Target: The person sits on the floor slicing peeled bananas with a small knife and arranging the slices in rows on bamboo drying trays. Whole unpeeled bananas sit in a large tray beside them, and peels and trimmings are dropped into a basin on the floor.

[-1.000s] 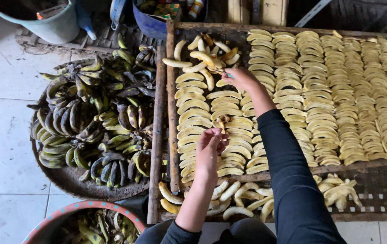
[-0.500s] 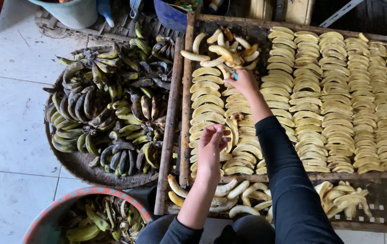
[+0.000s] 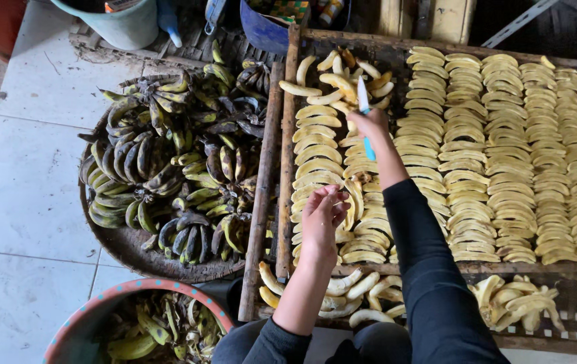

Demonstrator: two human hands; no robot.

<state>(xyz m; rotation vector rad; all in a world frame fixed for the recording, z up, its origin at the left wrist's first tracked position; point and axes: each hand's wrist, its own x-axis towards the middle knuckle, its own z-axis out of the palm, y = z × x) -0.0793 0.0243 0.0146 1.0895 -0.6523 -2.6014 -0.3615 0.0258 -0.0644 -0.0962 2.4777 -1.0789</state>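
Yellow, soft banana slice (image 3: 351,202) on the wooden rack (image 3: 287,155) is pinched gently at its end by my left hand (image 3: 321,219), while my right hand (image 3: 369,125) grips a blue-handled knife (image 3: 365,114).

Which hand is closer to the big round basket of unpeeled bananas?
Left. The left hand lies on the banana slices just across the tray's wooden edge from the basket; the right hand is further along the tray.
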